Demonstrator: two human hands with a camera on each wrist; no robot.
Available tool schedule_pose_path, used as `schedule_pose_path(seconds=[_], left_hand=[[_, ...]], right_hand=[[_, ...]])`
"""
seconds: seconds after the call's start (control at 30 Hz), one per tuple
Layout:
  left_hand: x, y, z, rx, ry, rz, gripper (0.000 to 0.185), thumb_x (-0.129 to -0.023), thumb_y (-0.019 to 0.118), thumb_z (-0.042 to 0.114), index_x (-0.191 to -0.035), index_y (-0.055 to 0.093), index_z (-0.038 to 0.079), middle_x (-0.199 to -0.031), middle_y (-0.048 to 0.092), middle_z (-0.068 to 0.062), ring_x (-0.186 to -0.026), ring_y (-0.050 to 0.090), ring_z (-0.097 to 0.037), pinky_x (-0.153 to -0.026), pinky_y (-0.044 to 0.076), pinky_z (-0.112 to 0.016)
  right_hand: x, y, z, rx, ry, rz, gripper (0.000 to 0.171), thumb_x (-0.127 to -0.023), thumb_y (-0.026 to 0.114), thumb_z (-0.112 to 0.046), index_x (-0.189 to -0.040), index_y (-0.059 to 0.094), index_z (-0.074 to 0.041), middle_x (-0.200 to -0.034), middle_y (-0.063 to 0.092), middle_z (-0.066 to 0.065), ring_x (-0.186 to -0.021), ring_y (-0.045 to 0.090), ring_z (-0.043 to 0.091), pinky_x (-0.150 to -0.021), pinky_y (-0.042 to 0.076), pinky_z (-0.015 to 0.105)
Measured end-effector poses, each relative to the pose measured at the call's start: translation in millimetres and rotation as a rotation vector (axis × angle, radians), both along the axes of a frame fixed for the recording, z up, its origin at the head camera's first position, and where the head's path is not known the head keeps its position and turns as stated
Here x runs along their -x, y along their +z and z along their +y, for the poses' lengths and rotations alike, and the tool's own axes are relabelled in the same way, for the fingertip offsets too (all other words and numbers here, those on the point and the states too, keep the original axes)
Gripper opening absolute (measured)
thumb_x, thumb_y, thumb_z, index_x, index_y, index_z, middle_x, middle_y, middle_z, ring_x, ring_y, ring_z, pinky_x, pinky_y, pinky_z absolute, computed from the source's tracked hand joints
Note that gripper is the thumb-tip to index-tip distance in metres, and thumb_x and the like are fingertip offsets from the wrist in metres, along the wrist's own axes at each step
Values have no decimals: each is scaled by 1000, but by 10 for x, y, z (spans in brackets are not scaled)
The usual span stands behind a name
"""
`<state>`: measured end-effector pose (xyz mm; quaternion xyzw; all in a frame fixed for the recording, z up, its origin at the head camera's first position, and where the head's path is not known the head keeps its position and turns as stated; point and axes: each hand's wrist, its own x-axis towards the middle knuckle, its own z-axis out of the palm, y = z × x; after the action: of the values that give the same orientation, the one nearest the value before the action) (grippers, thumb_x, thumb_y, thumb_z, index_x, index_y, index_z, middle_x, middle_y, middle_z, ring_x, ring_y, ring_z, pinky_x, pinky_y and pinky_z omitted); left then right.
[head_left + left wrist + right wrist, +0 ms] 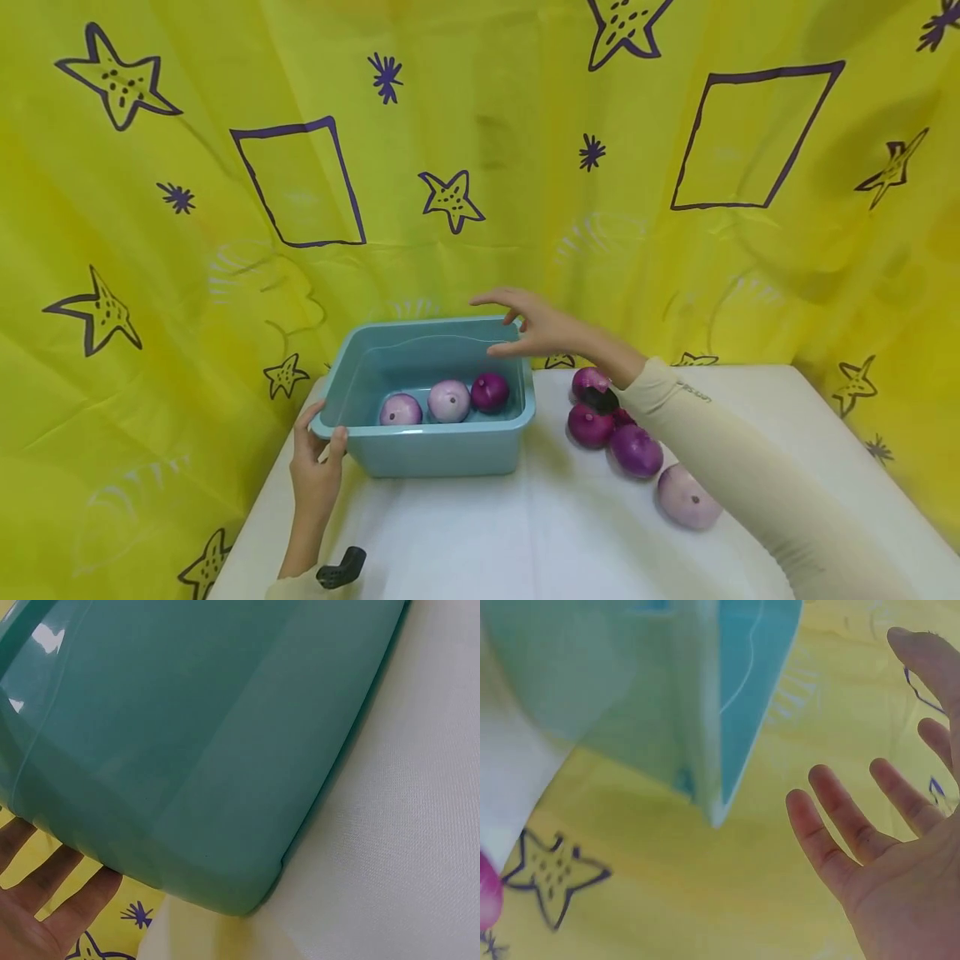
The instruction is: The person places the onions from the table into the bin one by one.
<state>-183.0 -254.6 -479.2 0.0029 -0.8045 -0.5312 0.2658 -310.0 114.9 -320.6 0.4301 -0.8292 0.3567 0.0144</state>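
**Inspector:** State of the left hand [317,465]?

**Clerk:** Gripping the near left corner of the blue-green bin [442,454], thumb at the rim, fingers against the outer side. The bin stands upright on the white worktop [465,542], extending ahead of this hand and to its right.

**Inspector:** Contents, from that hand outward?

**Clerk:** A pale onion [401,409] nearest it, a second pale onion [449,402] farther right, then a deep purple onion [491,392], which lies lower than the right hand [536,327] and nearer the person.

**Inspector:** Condition of the right hand?

**Clerk:** Holding nothing; fingers spread, thumb well apart from them. It hangs at the bin's far right corner; contact with the rim cannot be confirmed.

**Inspector:** Outside the bin?

**Clerk:** To the right of the right hand, a cluster of purple onions [635,451] on the worktop, partly hidden by a black wrist device [600,401]; exact count undetermined. A larger pale onion [688,497] lies just beside it, farther right. Behind both hands hangs a yellow backdrop [510,100] with drawn stars.
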Motion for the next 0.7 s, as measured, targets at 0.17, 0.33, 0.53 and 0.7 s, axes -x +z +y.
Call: schedule_pose_path(seconds=[0.17,0.33,0.53,0.7], left_hand=[[10,-11,-12,-15,-5,6,55,-103,59,14,-153,38,13,-151,49,-26,-127,55,-52,-81,44,-3],[21,-14,-25,-14,-1,4,56,-103,60,13,-154,37,13,-151,49,-26,-127,54,-52,-81,43,-4],[11,13,-12,-10,8,-14,53,-104,59,16,-153,38,16,-153,49,-22,-130,54,-48,-95,52,-39],[-2,14,-2,-22,-1,-21,52,-104,59,18,-152,38,17,-154,48,-21,-132,52,-48,-97,46,-62]], right_hand=[[-156,-49,424,-7,-59,17,72,-84,86,-20,-147,52,-11,-146,53,10,-106,64,34,-82,58,47],[-349,-205,838,-21,-111,14,72,-85,86,-22,-148,52,-16,-143,54,7,-108,64,28,-82,59,43],[-624,-436,1265,-24,-171,-3,69,-86,85,-25,-147,52,-19,-140,56,5,-106,66,25,-82,59,40],[-893,-689,1556,-30,-212,-22,70,-87,84,-27,-147,51,-18,-141,56,7,-106,66,23,-79,60,34]])
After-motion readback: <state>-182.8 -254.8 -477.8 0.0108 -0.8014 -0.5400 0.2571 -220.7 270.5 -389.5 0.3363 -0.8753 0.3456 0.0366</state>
